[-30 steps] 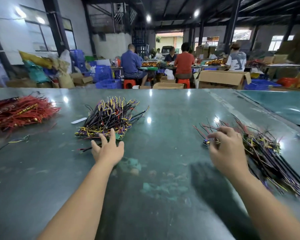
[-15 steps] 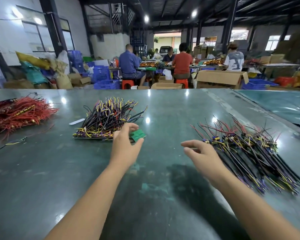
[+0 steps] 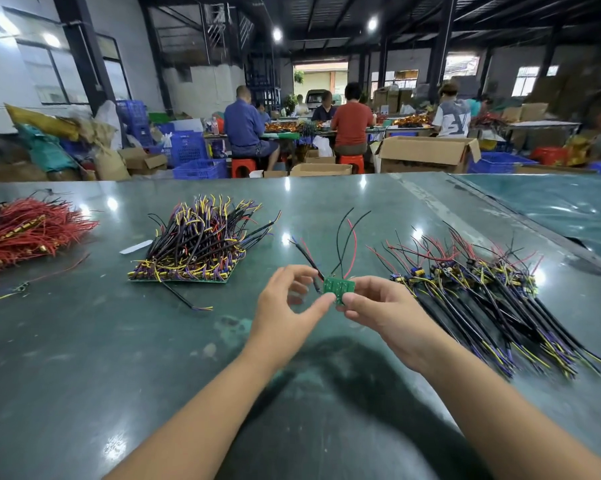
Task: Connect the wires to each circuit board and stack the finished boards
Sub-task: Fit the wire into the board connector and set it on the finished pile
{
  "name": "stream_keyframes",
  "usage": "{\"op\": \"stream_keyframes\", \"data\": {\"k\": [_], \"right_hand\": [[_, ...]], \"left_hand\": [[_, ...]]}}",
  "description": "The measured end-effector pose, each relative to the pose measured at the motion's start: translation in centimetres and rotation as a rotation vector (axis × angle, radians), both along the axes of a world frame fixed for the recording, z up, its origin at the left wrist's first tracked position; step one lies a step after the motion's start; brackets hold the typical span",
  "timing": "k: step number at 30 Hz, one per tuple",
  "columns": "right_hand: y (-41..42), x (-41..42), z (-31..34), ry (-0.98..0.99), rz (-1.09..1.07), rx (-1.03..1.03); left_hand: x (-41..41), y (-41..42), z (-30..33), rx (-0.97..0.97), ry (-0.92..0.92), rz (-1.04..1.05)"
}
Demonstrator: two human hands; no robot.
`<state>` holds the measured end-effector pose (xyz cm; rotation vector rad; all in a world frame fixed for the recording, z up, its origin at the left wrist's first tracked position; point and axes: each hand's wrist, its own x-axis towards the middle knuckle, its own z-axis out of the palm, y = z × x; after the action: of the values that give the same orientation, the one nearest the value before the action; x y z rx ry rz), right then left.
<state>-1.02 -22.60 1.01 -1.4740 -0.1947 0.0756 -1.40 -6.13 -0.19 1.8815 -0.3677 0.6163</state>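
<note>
both hands now meet over the middle of the table, where half a second ago the left was lifting a board off the stack and the right was drawing back from the loose wires. far left, the heap of thin red wires (image 3: 25, 233) lies untouched on the dull green glossy tabletop (image 3: 84, 341). next comes the stack of finished green boards bristling with black, yellow and purple leads (image 3: 202, 244), with a small white strip (image 3: 136, 247) beside it and one stray black lead (image 3: 184, 299) just in front. the left hand (image 3: 288, 303) holds its thumb and curled fingers at the left edge of the small square green circuit board (image 3: 338, 287), apparently pinching a dark lead there, though i cannot tell exactly what the fingertips grip. the right hand (image 3: 378, 310) pinches the board's right edge, raised above the table, black and red leads fanning upward. right of it lies the spread pile of loose black, purple and yellow wire harnesses (image 3: 482, 296). judging by this, a fresh connection is just beginning.
</note>
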Motion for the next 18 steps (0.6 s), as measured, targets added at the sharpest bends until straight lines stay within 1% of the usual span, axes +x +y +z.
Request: {"op": "stream_keyframes", "data": {"k": [2, 3, 6, 8, 13, 18], "right_hand": [[0.1, -0.1, -0.1, -0.023, 0.016, -0.037], [0.2, -0.2, -0.2, -0.043, 0.017, -0.072], [0.5, -0.3, -0.4, -0.093, -0.014, -0.158], [0.6, -0.2, -0.5, -0.114, -0.059, -0.215], [1.1, 0.3, -1.1, -0.126, -0.222, -0.376], [1.9, 0.2, -1.6, -0.197, -0.378, -0.58]], "left_hand": [[0.2, -0.2, -0.2, -0.097, 0.187, -0.05], [0.3, -0.3, -0.4, -0.144, 0.24, -0.102], [0.4, -0.3, -0.7, -0.29, 0.324, -0.184], [0.4, -0.3, -0.6, -0.339, 0.384, -0.195], [0.6, -1.0, -0.9, -0.366, 0.408, -0.116], [0.9, -1.4, -1.6, -0.283, 0.381, -0.016]]}}
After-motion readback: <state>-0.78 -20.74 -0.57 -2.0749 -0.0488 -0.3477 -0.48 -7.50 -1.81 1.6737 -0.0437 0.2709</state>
